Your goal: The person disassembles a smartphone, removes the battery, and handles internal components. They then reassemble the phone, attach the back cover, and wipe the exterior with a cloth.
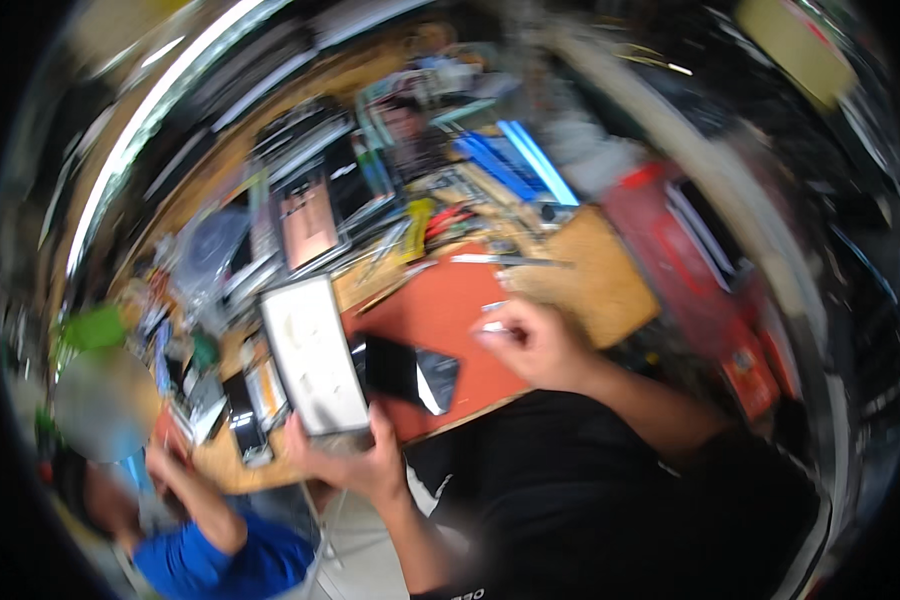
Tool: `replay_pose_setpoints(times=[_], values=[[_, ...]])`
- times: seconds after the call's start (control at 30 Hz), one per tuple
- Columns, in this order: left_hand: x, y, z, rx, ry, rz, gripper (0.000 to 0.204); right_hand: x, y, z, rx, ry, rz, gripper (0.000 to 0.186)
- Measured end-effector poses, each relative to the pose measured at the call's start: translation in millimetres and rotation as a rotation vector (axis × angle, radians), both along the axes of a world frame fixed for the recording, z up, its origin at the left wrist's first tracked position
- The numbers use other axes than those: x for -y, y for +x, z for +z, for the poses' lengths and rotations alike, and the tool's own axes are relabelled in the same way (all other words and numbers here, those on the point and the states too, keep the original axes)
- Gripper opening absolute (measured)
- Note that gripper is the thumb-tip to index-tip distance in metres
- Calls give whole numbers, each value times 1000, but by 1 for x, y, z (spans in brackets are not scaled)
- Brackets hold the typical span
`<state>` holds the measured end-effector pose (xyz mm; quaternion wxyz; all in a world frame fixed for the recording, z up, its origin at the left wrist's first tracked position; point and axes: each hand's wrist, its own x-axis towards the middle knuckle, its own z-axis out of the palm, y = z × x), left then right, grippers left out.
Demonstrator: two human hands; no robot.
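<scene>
Two hands work over a crowded bench (590, 270) that runs tilted from the lower left to the upper right of the frame, the whole view smeared by motion. Largest on it is a red mat (450, 320) at mid-frame, lying on the bare wood. On the mat's left edge stands a white panel (315, 355) with a dark rim, long and flat, tipped up on its short end; the left hand (355, 455) grips its lower corner from below, thumb on the front face and fingers curled behind — closed on it. Just right of the panel, on the mat, lies a black phone (405, 370) with a pale patch at its right end; whether panel and phone touch is lost in the blur. The right hand (535, 340), right of centre, is loosely fisted with thumb and fingertips pinched on a small white piece (492, 326), too blurred to name. Behind the mat, in the upper middle, are a pink-faced slab (308, 222), blue strips (515, 160) and red-handled pliers (448, 218) among loose tools. A red box (690, 270) sits off the bench's right end. At lower left another person in a blue sleeve (230, 555) leans in — their hand (165, 460) near small phones (245, 415) at the bench's left edge.
</scene>
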<state>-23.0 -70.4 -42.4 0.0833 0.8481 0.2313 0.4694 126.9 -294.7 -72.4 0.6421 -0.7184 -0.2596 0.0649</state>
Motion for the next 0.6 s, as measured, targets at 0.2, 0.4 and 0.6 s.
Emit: replay_pose_setpoints(times=[0.2,0.4,0.6], values=[[112,55,34,-212,-323,-704,96,-13,13,-43,131,81,168,28],[220,161,56,-245,-122,-795,87,-7,10,-38,131,65,63,30],[318,145,33,-579,-399,-1339,80,4,3,-1,170,22,79,30]])
